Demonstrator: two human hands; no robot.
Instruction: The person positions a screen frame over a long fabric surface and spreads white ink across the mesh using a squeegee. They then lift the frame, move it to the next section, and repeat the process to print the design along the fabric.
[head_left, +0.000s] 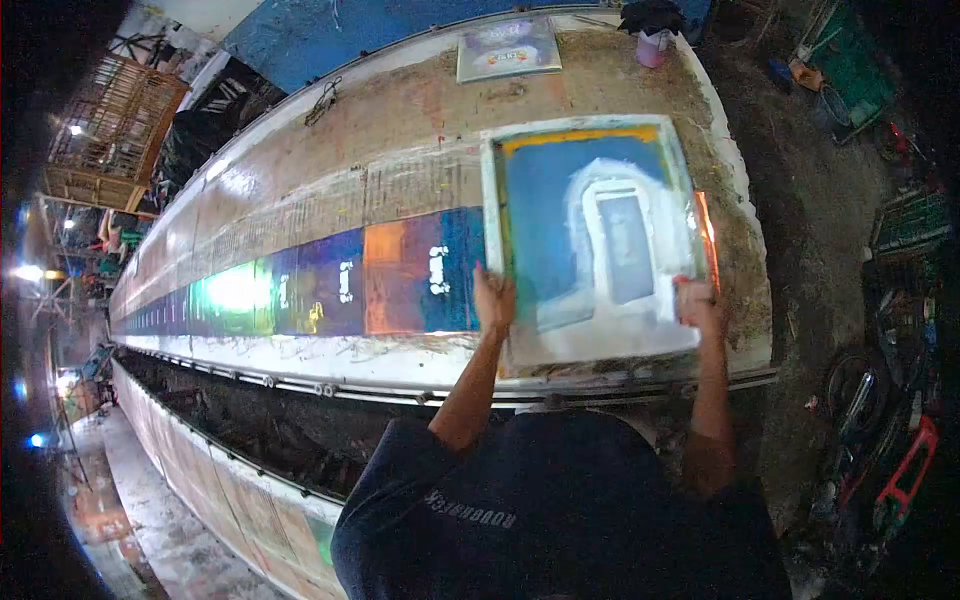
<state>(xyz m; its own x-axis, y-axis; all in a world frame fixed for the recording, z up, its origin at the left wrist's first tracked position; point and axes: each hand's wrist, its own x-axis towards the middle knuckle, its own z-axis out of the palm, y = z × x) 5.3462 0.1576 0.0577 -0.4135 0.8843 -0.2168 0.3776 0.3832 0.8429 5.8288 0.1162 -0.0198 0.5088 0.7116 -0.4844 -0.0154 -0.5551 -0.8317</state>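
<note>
"Right of centre, how is the white-rimmed, blue rectangular screen [625, 250] held?"

"Its left edge is gripped by the left hand [494, 302]; the right hand [699, 304] is clenched, its grasp blurred. Smearing could be caused by slippage."

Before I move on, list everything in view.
Framed screen: one, white and blue, right of centre.
Long tables: two, brown and white, under screen; lower left.
Printed panels: several, multicoloured, left of the screen.
Flat panel: one, greyish, table's far side.
Bucket: one, pink, far table corner.
Slatted crate: one, brown, upper left.
Clutter: uncounted, mixed, right floor.
Shirt: one, dark, bottom centre.
Left hand: one, bare, screen's left edge.
Right hand: one, bare, screen's right edge.
</note>
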